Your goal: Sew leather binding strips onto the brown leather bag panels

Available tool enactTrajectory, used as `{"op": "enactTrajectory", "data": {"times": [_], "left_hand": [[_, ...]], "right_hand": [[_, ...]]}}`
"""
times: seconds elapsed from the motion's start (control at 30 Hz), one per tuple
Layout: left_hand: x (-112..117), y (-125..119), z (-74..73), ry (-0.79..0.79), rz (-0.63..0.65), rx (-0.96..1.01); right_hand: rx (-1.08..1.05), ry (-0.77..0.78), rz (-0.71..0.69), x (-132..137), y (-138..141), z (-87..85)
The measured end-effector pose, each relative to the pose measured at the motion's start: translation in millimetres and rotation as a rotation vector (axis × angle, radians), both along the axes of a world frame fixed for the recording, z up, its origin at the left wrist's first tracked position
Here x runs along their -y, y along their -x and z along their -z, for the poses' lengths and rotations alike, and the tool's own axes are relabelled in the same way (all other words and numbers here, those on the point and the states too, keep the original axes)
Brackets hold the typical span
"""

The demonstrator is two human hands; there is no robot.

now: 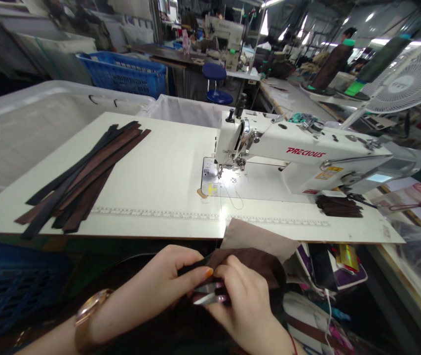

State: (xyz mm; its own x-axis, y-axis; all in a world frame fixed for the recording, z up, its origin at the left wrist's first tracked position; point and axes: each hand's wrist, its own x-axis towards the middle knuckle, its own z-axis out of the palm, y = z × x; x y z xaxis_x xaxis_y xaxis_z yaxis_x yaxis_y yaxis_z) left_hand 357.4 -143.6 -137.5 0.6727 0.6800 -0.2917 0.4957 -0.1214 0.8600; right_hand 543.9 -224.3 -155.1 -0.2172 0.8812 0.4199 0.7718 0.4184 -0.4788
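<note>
Cloth (258,261), dark brown, lies bunched between two hands, just in front of the near edge of the white table (173,162). From here I see the left hand (180,273) pinching its edge, thumb against forefinger — the right hand (245,298) has its fingers curled over the same cloth and around a silver-bladed tool (206,299) (its handle mostly hidden). A beige piece (256,237) rests beneath the brown — partly on the table, below the sewing machine (302,153). Dark strips (84,177) lie piled at left.
</note>
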Motion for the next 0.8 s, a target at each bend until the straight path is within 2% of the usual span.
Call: {"op": "enactTrajectory", "data": {"times": [0.1, 0.2, 0.3, 0.4, 0.57, 0.73, 0.8], "left_hand": [[0, 2, -4.0, 0.098, 0.033, 0.033], [-4, 11, -6.7, -0.056, 0.079, -0.016], [-7, 24, -7.6, -0.204, 0.202, -0.082], [-8, 30, -7.5, -0.210, 0.297, -0.130], [-5, 25, -7.2, -0.172, 0.235, -0.120], [-5, 27, -4.4, -0.148, 0.251, -0.119], [-6, 26, -3.6, -0.153, 0.215, -0.130]], "right_hand": [[0.121, -0.082, -0.064, -1, -2, 5.3], [0.241, -0.138, -0.130, -3, -15, -1.9], [0.377, -0.109, -0.197, -2, -32, -10.3], [0.458, -0.049, -0.313, 0, -40, -15.5], [0.462, -0.095, -0.354, -3, -37, -17.7], [0.442, -0.046, -0.377, -10, -46, -6.7], [0.435, -0.053, -0.367, -8, -45, -1.9]]}}
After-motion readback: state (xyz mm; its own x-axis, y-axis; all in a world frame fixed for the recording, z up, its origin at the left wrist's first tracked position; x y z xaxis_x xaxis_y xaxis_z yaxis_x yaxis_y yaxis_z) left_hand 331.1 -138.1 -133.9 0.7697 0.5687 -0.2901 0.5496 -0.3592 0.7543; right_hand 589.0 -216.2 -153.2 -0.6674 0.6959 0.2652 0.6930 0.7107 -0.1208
